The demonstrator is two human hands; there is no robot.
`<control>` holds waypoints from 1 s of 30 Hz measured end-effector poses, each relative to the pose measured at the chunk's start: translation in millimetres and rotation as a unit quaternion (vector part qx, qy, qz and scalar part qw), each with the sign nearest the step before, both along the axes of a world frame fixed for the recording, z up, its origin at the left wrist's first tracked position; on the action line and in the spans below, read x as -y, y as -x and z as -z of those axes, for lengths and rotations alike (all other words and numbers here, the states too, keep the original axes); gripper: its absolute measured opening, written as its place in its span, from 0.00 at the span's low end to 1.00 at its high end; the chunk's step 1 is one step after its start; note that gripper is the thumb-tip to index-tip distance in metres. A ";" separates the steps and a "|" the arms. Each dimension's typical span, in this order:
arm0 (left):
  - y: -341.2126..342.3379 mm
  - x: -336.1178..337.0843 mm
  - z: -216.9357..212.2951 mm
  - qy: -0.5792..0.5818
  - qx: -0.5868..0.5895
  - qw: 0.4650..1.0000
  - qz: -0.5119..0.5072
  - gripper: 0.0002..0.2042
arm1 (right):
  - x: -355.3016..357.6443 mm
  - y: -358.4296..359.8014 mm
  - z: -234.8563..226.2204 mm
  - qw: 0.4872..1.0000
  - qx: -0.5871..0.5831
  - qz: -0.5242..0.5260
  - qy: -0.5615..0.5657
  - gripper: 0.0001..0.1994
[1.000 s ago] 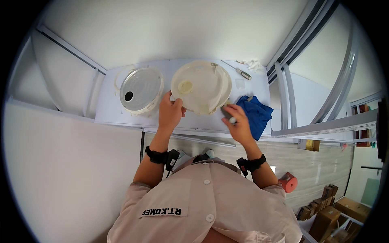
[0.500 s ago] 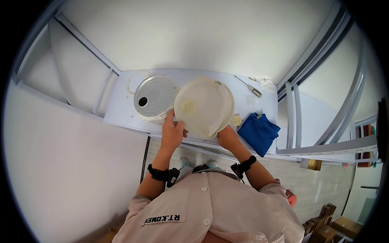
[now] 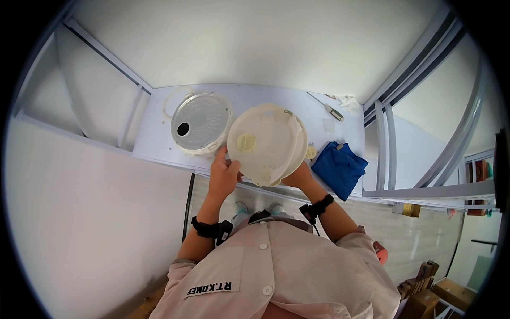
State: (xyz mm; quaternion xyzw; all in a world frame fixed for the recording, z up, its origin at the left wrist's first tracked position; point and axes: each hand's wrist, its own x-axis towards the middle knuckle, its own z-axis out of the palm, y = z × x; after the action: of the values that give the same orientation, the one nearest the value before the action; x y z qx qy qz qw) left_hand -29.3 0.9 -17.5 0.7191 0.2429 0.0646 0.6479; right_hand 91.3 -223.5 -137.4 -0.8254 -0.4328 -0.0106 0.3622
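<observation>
Both hands, left hand [image 3: 223, 178] and right hand [image 3: 298, 177], their fingers gripping the cream round lid [image 3: 265, 142], hold it tilted above the bench [image 3: 159, 143], the metal-lined disc [image 3: 201, 122] apparently not yet joined.

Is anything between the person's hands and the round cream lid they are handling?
Nothing visible. The left hand grips the cream lid at its lower left rim; the right hand is under its lower right edge, partly hidden behind it. The metal disc and blue cloth lie beside it.

We see a round cream plastic lid [image 3: 265, 142] with a small ribbed knob at its middle, lifted off the white table [image 3: 154, 143] and tilted, beside a metal disc [image 3: 202, 122].
</observation>
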 end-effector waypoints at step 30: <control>18.9 -4.6 110.4 -0.036 -0.080 0.996 0.011 0.28 | 54.5 -24.2 -30.2 0.938 -0.032 0.314 0.141 0.21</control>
State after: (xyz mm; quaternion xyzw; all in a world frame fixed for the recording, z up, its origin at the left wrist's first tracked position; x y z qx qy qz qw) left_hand -48.2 5.6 -127.9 0.7476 0.2834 0.0091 0.6006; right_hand 115.5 -278.1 -107.2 -0.9620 -0.1364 -0.0361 0.2339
